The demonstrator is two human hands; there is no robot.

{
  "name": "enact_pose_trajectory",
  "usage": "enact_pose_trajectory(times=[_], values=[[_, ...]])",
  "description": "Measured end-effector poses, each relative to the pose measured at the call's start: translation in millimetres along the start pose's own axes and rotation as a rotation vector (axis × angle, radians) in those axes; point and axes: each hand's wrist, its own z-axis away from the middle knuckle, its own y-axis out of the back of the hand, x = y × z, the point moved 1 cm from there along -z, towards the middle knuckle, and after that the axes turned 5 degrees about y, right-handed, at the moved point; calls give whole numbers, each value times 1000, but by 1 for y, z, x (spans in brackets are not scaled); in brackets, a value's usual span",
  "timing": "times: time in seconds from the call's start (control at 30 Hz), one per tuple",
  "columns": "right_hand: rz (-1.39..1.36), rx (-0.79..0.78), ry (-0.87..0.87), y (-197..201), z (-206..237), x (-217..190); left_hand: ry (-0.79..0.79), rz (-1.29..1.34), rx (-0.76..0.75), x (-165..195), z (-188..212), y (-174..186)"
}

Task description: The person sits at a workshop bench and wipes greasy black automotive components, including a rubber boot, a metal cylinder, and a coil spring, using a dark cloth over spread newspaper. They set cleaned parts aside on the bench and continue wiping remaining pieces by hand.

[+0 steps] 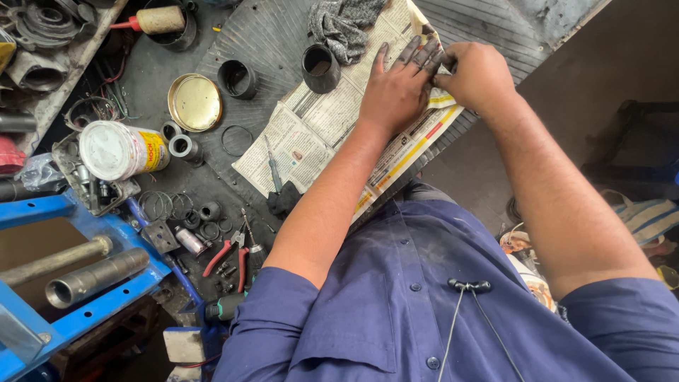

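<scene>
Spreading across the ribbed dark tabletop point(283, 28), a sheet of newspaper point(318, 124) lies under the work, seemingly as a liner to keep small parts off the grime. The left hand point(396, 88) rests flat on it, its grease-blackened fingers point(414, 53) apart and pressing the paper down, holding nothing. The right hand point(477, 71) meets it at the paper's far edge; its fingers curl together there, apparently pinching the edge or something small, though what they grip I cannot tell.

A grey rag point(343, 25) lies bunched at the top of the sheet, within reach for wiping. Off to the side, a white can point(120, 150) lies tipped over and a round brass-coloured lid point(194, 102) sits face up. Two black rubber sleeves point(320, 67) stand upright, one on the paper's corner, one just beside it. A screwdriver point(274, 170) lies on the newspaper, and red-handled pliers point(230, 256) sit among loose rings and washers near the bench edge.
</scene>
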Motion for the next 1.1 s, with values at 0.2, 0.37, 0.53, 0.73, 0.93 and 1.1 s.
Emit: enact_pose_trajectory(times=[0.2,0.37,0.53,0.73,0.93,1.1], values=[[24,-7,151,-1,3,6,7,-29,-26,0,0,-1],[87,115,263,-5,14,3,-16,-19,-19,-4,1,-3],[-113,20,75,-1,26,7,0,48,-52,-5,4,-5],[-162,47,296,-1,34,25,-25,27,-22,-4,5,-1],[-206,89,199,-3,41,23,-20,15,-31,-6,5,-2],[-272,46,-19,-4,36,7,-34,112,29,-10,8,-5]])
